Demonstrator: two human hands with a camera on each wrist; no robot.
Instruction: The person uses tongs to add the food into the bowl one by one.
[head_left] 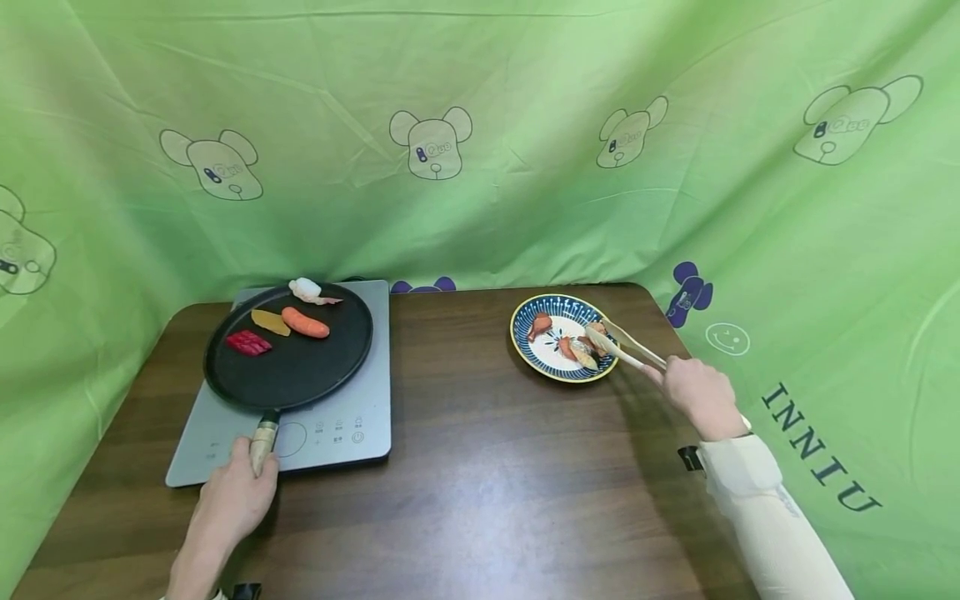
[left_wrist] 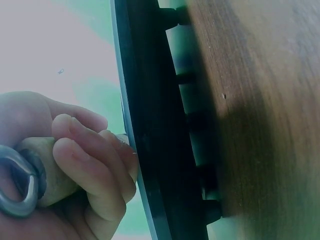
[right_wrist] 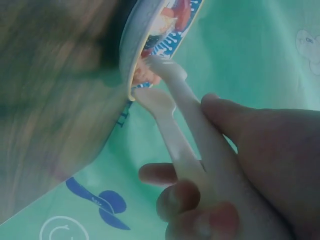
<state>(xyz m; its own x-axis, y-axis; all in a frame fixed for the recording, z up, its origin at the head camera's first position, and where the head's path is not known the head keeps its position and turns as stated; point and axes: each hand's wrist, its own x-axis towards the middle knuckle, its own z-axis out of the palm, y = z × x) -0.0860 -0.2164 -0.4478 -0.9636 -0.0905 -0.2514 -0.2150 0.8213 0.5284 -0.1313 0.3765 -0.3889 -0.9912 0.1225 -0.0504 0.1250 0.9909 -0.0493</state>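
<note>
My left hand (head_left: 236, 492) grips the wooden handle (head_left: 262, 442) of a flat black pan (head_left: 300, 375). In the pan lie a pale shrimp (head_left: 307, 290), an orange sausage-like piece (head_left: 305, 323), a yellow slice (head_left: 270, 322) and a red slab (head_left: 248, 342). At the right, my right hand (head_left: 699, 392) holds pale tongs (right_wrist: 216, 145), thumb on one arm and fingers round the other. Their slightly parted tips reach over the rim of a blue-and-white plate (head_left: 534, 357), around an orange-brown food piece (right_wrist: 142, 75). A small drumstick (head_left: 538, 326) and other pieces (head_left: 583, 353) share the plate.
The pan rests on a grey induction cooker (head_left: 356, 408) with touch controls, at the left of a brown wooden table (head_left: 465, 450). Green printed cloth (head_left: 510, 192) hangs behind the table and along both sides. The plate stands near the table's right back corner.
</note>
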